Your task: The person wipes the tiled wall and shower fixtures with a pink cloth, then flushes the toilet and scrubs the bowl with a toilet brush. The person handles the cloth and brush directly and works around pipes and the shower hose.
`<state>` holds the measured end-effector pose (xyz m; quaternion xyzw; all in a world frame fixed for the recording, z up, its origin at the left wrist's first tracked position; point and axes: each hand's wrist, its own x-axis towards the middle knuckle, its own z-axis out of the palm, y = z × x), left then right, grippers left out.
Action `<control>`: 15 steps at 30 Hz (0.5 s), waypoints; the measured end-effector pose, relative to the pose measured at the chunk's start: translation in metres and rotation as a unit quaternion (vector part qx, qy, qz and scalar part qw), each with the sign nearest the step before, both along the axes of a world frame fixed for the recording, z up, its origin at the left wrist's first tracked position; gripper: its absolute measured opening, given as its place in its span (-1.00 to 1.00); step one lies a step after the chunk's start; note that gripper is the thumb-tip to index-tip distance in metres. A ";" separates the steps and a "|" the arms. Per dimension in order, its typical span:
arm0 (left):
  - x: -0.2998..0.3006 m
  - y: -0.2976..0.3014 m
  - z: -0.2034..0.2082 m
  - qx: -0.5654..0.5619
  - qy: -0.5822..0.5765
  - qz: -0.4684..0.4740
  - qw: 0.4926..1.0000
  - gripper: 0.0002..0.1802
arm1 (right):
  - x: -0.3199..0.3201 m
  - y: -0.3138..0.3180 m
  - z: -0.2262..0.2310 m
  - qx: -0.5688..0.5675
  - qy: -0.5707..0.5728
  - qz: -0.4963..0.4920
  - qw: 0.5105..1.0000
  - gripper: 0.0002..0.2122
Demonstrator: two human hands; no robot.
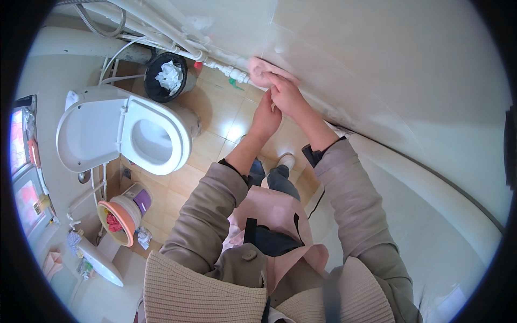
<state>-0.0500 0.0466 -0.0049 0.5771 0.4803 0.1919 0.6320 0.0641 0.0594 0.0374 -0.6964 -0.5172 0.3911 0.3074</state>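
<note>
The right hand (291, 100) reaches forward to a soft, pale pink cloth (259, 69), its fingers (274, 79) bent and laid on the near side of it; whether they grip a fold or only press is not clear. The cloth lies against the low part of the smooth, off-white wall (350, 59), right by the end joint of a white plastic pipe (232, 72) that runs along the wall's foot. The left hand (266, 117) is just beside the right one, its fingertips meeting the right hand near the base of the thumb, below the cloth; its fingers are drawn together, but I cannot tell if they hold anything. Both forearms wear grey-brown sleeves (202, 207), and a pale pink apron (272, 204) hangs at the front. Left of the hands, on the beige tiled floor (186, 177), stands a glossy white toilet (179, 141) with its lid raised. Behind it, a round bin with a black liner (151, 74) holds crumpled white paper (169, 77). Near the pipe lies a small green scrap (235, 84). Further left, a peach-orange plastic basin (129, 229) with a red item (113, 222) inside is next to a white and purple bucket (141, 200).
</note>
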 end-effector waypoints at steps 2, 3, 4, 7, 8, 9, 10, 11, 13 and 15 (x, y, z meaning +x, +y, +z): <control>-0.003 0.002 0.000 -0.015 -0.001 0.018 1.000 -0.42 | 0.004 0.003 -0.011 -0.115 0.075 -0.016 0.990 -0.65; -0.008 0.004 0.001 -0.010 0.010 0.014 1.000 -0.42 | 0.005 0.000 -0.015 -0.090 0.008 -0.016 0.996 -0.65; -0.011 0.005 0.002 -0.007 0.021 0.010 1.000 -0.43 | 0.006 -0.008 -0.019 -0.050 -0.056 -0.010 0.997 -0.65; -0.016 0.004 0.005 -0.011 0.041 -0.011 0.999 -0.44 | 0.016 -0.034 -0.014 0.017 -0.117 -0.032 0.992 -0.65; -0.017 0.005 0.006 -0.012 0.046 -0.018 0.999 -0.44 | 0.020 -0.042 -0.007 0.024 -0.117 -0.048 0.992 -0.65; -0.016 0.004 0.009 -0.018 0.046 -0.026 0.998 -0.44 | 0.024 -0.049 0.004 0.043 -0.117 -0.053 0.991 -0.65; -0.015 0.003 0.012 -0.024 0.046 -0.035 0.998 -0.45 | 0.028 -0.056 0.018 0.053 -0.119 -0.061 0.990 -0.66; -0.014 0.003 0.016 -0.030 0.047 -0.045 0.997 -0.45 | 0.031 -0.062 0.032 0.041 -0.120 -0.078 0.989 -0.66; -0.007 -0.002 0.027 -0.010 0.002 -0.029 1.000 -0.46 | 0.039 -0.077 0.061 0.065 -0.107 -0.080 0.989 -0.64; -0.001 -0.004 0.038 0.000 -0.017 -0.034 0.999 -0.46 | 0.044 -0.086 0.076 0.064 -0.098 -0.101 0.988 -0.65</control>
